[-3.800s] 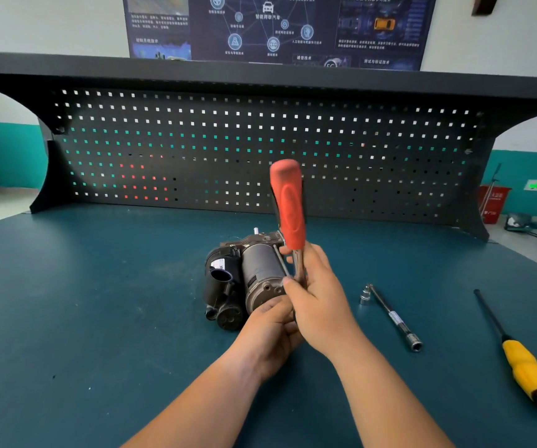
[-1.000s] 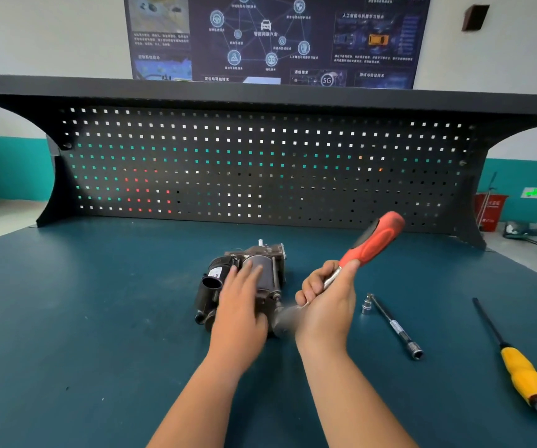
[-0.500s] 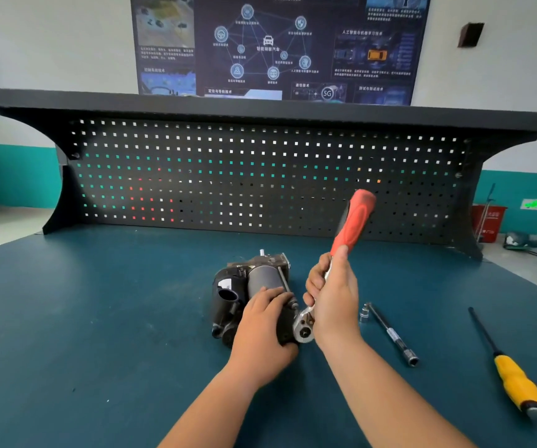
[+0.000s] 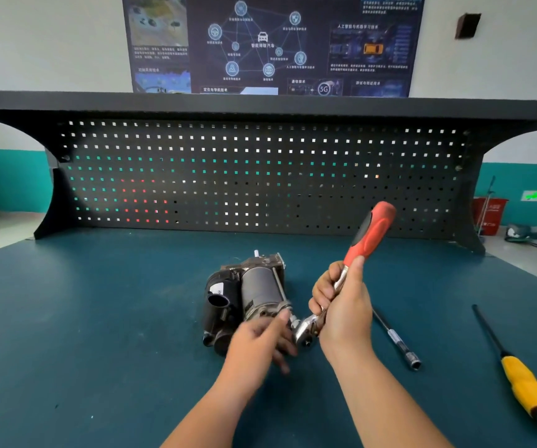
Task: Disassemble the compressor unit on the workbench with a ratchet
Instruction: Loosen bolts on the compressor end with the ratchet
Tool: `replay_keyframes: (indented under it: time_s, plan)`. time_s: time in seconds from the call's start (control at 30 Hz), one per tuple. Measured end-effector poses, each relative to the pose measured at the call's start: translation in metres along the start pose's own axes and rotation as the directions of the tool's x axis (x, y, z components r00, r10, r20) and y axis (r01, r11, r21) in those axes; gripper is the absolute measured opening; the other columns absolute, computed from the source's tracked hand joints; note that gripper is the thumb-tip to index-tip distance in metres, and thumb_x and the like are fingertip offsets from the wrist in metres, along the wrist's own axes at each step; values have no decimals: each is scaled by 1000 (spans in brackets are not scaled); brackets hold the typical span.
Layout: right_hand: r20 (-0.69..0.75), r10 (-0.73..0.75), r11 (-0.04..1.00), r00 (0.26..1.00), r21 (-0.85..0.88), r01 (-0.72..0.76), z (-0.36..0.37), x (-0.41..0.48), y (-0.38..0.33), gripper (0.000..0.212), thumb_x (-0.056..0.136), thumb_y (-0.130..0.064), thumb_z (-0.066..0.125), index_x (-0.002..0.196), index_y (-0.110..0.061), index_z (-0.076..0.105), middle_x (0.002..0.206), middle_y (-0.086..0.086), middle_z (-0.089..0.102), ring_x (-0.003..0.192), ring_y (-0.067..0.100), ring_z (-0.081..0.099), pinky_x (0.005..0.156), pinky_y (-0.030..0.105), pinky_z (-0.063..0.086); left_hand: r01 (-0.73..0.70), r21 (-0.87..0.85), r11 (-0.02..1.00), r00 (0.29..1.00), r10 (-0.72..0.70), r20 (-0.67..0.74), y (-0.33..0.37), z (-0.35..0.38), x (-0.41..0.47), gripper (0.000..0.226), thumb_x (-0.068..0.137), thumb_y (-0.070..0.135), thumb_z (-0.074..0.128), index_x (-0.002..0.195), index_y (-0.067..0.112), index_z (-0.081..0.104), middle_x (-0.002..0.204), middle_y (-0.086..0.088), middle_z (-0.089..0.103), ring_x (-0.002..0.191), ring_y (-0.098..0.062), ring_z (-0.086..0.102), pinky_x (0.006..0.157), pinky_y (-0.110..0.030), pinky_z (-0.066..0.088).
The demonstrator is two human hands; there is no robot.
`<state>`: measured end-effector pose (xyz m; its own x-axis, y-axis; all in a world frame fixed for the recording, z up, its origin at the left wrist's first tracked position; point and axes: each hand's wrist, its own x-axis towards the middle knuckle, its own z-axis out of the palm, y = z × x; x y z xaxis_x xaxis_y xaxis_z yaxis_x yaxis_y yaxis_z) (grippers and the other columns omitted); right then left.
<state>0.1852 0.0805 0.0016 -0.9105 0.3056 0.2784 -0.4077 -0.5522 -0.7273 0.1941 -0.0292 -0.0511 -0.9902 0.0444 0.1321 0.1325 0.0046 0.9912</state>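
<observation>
Right hand (image 4: 344,315) grips the ratchet (image 4: 370,231), handle toward 1 o'clock; blurred left hand (image 4: 257,344), fingers loosely spread, sits at the compressor's (image 4: 254,286) 6 o'clock.

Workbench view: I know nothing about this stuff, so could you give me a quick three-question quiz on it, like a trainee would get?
1. True or false: the ratchet lies flat on the workbench.
2. Which thing lies farthest to the right on the workbench? A) compressor B) extension bar C) yellow-handled screwdriver
3. In one word, which hand grips the ratchet?

Key
1. False: it is held with its red handle angled up off the bench.
2. C.
3. Right: the right hand holds it just below the red grip.
</observation>
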Motion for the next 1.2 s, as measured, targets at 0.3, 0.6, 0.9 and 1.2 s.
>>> replay_keyframes:
  time_s: [0.3, 0.6, 0.9, 1.2]
  plan:
    - [71, -63, 984, 995, -164, 74, 5, -7, 0, 33, 102, -37, 25, 79, -16, 37, 47, -12, 34, 38, 4, 26, 37, 17, 26, 438, -325, 838, 895, -375, 240, -2, 9, 5, 35, 65, 43, 66, 90, 20, 62, 92, -5, 61, 64, -14, 70, 37, -14, 28]
    - [396, -224, 800, 890, -447, 401, 9, -14, 6, 25, 93, -52, 46, 89, -28, 51, 51, -13, 41, 45, 3, 34, 46, 20, 30, 354, -321, 878, 925, -278, 261, -4, 12, 5, 16, 81, 17, 60, 65, 17, 57, 54, 5, 56, 45, -5, 53, 44, -18, 22]
    - [569, -258, 562, 781, -569, 600, 16, -27, 18, 31, 84, -59, 38, 95, -34, 52, 63, -18, 54, 57, 4, 47, 55, 26, 39, 309, -457, 834, 945, -214, 247, -4, 11, 4, 40, 88, 4, 46, 58, 13, 72, 62, -7, 59, 55, -16, 56, 56, -27, 39]
    - [-411, 226, 926, 883, 371, -64, -13, -2, 6, 36, 99, -44, 33, 71, -21, 39, 41, -9, 30, 33, 9, 27, 39, 17, 25, 417, -399, 817, 905, -334, 263, -2, 13, 9, 22, 61, 35, 66, 73, 17, 64, 68, 1, 65, 53, -9, 59, 39, -15, 36]
